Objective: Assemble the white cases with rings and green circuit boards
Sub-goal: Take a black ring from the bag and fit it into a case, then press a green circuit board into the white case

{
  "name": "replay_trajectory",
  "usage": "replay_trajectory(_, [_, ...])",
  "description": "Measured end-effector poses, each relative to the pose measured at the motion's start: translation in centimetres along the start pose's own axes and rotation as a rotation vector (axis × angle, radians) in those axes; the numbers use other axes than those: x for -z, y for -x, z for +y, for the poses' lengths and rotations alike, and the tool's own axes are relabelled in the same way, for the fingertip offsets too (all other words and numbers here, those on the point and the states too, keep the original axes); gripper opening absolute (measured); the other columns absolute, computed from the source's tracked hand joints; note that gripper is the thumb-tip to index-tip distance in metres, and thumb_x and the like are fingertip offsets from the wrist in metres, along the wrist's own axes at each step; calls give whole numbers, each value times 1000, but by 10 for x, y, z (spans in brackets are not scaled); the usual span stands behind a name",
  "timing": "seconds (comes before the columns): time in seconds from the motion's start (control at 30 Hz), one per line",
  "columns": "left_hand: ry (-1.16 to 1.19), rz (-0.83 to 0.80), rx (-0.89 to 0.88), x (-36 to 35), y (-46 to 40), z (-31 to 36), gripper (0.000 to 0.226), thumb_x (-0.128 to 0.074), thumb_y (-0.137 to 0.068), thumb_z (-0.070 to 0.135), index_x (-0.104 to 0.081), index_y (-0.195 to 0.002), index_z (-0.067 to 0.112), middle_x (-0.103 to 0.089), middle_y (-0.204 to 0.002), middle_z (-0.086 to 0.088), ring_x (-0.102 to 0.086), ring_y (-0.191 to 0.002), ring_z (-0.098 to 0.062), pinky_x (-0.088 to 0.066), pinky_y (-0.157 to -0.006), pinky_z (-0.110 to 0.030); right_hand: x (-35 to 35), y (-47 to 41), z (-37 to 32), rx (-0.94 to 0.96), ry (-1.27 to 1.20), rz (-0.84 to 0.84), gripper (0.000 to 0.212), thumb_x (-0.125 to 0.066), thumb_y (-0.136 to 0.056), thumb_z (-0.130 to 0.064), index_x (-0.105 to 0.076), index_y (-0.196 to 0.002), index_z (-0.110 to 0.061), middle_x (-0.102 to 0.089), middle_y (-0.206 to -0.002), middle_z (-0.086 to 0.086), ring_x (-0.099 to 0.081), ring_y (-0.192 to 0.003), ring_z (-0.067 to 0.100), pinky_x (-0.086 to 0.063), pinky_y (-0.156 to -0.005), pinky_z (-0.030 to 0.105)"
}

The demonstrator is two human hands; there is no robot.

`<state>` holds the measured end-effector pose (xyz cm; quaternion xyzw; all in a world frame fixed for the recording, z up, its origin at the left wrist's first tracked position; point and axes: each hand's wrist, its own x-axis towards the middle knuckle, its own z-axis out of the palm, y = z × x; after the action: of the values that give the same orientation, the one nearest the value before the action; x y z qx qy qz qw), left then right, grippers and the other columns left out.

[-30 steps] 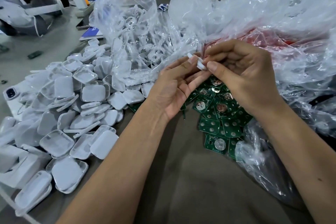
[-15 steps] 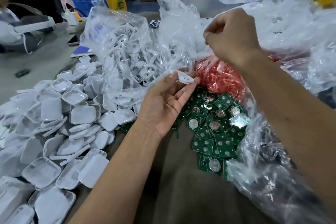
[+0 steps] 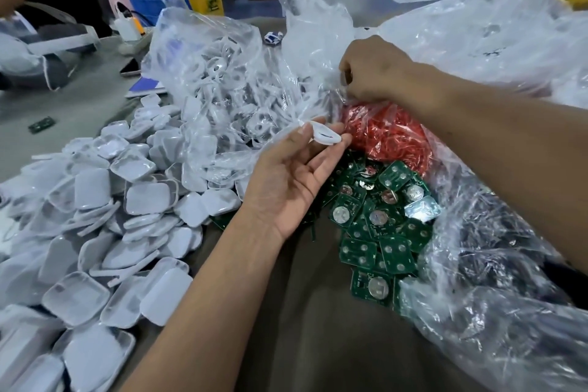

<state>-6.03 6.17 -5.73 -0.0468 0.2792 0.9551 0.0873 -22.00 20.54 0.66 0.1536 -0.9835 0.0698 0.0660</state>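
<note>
A second earlier both our hands were together over the green boards, working on 1 small white piece. By this moment they had parted: our right hand [image 3: 374, 71] had gone up and back to the mouth of the bag of red rings [image 3: 386, 134], while our left hand [image 3: 288, 178] stayed low, palm up, with the white case [image 3: 325, 136] pinched between its thumb and fingertips. The right hand's fingers were curled down into the crumpled clear plastic above the red mass; we could not tell whether they gripped a ring, the plastic, or nothing, since the knuckles hid the tips.

We judged this to mean that 1 case was in hand and waiting for its ring, so the assembly of this unit was barely begun, with the board not yet added.

The held case looked like a thin, shallow white shell with rounded corners, seen nearly edge-on, showing a dark slot along its side. It sat just above the pile of green circuit boards [image 3: 378, 232], near the red rings but not touching them. The boards were small green squares, many with a round silver pad. To our left lay the loose heap of white cases [image 3: 105, 226], well apart from the right hand.
</note>
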Motion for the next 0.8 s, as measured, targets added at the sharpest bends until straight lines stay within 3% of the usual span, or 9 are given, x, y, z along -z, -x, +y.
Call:
replay_trajectory(0.1, [-7,-7,0,0,0,0,57,-65,-85,7,-51,-137,-13,-66,-124,-33,-69,-111,-43,-62,-89,-36,-2,3,4,19,-62,30,22,-66,-78,-5,-59,-66,-22,-67,-86,9,-62,-86,32,-42,-70,32])
replay_trajectory(0.2, [-13,-8,2,0,1,-1,54,-65,-84,7,-53,-134,-12,-67,-123,-32,-70,-109,-42,-62,-88,-36,-5,5,5,91,-138,30,12,-65,-85,-12,-70,-94,-16,-70,-100,7,-62,-94,29,-48,-78,34])
replay_trajectory(0.27, [-20,-6,3,0,1,-1,52,-65,-85,7,-54,-132,-11,-66,-124,-32,-71,-108,-42,-62,-88,-36,-4,3,6,106,-165,-27,23,-70,-90,-21,-73,-111,-12,-72,-104,6,-63,-95,26,-50,-83,33])
replay_trajectory(0.33, [-23,-1,7,-1,1,-1,51,-64,-85,7,-55,-132,-11,-66,-124,-32,-71,-107,-42,-62,-88,-36,0,4,7,106,-177,-52,21,-73,-89,-20,-76,-108,-11,-71,-94,6,-63,-89,25,-47,-79,30])
replay_trajectory(0.43, [-20,2,7,-1,1,-1,54,-65,-84,6,-54,-134,-11,-66,-125,-32,-71,-108,-42,-61,-90,-36,1,6,7,77,-182,-12,16,-70,-84,-4,-79,-93,-12,-66,-78,2,-61,-83,23,-43,-76,26])
replay_trajectory(0.6, [-36,-6,-3,0,0,-1,59,-65,-86,6,-48,-140,-12,-66,-125,-31,-70,-109,-42,-61,-89,-36,11,10,15,20,-256,114,14,-79,-86,-12,-83,-98,-17,-66,-81,-1,-61,-84,13,-44,-79,22])
replay_trajectory(0.7, [-42,-32,-5,1,0,0,65,-67,-83,2,-44,-143,-12,-64,-128,-32,-69,-112,-44,-61,-91,-37,17,18,21,-79,-437,224,14,-83,-86,-17,-83,-100,-20,-70,-85,0,-64,-76,12,-47,-70,16])
replay_trajectory(0.8, [-19,-76,12,3,0,0,66,-68,-78,-5,-45,-140,-10,-63,-131,-31,-65,-119,-46,-59,-95,-42,20,43,17,-208,-875,375,12,-86,-84,-16,-80,-94,-18,-74,-79,3,-65,-63,14,-46,-56,20])
